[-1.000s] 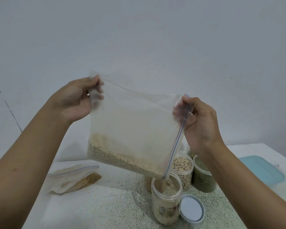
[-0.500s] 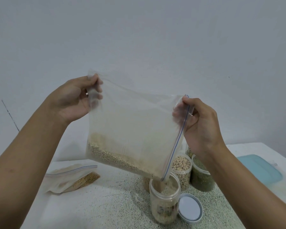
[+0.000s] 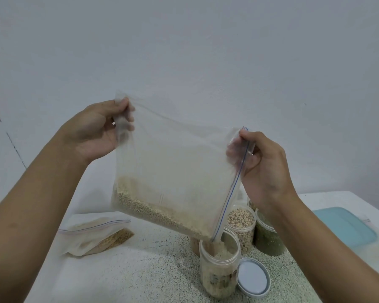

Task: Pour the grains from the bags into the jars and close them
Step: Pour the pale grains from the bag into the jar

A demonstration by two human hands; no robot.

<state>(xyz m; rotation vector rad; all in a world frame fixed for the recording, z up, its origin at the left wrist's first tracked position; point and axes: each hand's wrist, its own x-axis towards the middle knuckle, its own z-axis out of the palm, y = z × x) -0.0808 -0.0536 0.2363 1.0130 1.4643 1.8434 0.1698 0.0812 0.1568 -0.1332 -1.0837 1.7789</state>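
The clear, soft plastic zip bag [image 3: 175, 167] hangs tilted at centre frame. Its blue-lined zip edge runs down the right side to a lower corner set in the mouth of the open jar [image 3: 219, 267]. Small pale round grains [image 3: 149, 206] lie banked along the bag's lower edge.

The left hand [image 3: 96, 130] pinches the bag's upper left corner between thumb and curled fingers. The right hand [image 3: 265, 169] pinches the top of the zip edge.

The open jar is clear, cylindrical and nearly full of pale grain. It stands at lower centre on the speckled counter [image 3: 140, 278]. A round white lid [image 3: 253, 277] lies flat just right of it.

Behind stand a jar of pale spotted beans [image 3: 242, 224] and a jar of dark green contents [image 3: 269, 237], the latter partly covered by the right forearm. A second zip bag [image 3: 96, 235] lies slumped at lower left. A flat teal lid [image 3: 346, 226] rests at right.
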